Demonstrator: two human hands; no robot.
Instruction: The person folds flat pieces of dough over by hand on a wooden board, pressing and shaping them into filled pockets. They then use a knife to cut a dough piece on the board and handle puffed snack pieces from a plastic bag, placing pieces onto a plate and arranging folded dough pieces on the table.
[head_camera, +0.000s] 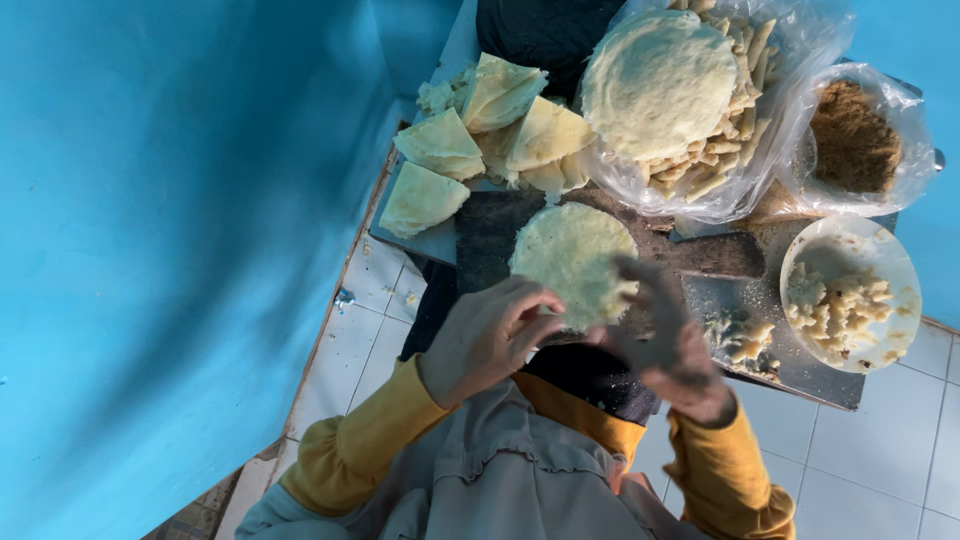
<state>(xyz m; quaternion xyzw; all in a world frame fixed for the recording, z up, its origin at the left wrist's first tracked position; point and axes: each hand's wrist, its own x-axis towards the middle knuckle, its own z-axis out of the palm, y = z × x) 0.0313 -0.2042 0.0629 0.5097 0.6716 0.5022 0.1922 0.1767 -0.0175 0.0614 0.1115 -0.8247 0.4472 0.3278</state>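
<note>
Two bare hands in yellow sleeves meet at the near edge of a dark board. The left hand (490, 335) is curled, its fingertips pinching the near rim of a flat round dough sheet (572, 258). The right hand (665, 335) is blurred, fingers spread and dusted with crumbs; whether it grips anything cannot be told. It sits just right of the sheet's near edge.

The round dough sheet lies flat on the dark board (490, 225), directly beyond both hands, pale yellow and rough-edged.

Largest around them is a bright blue wall (170, 250) filling the left side. Below is a white tiled floor (870, 460).

At the far end, a big clear plastic bag (790, 40) lies open, holding a stack of round dough sheets and pale rolled sticks. Right of it, a smaller clear bag (900, 110) holds brown crumbly powder.

Left of the big bag lies a pile of folded dough triangles (470, 140), pale yellow.

At the right, a round white bowl (880, 250) holds lumpy pale filling. Between the bowl and the right hand, a small heap of filling (740, 335) lies on the board.
</note>
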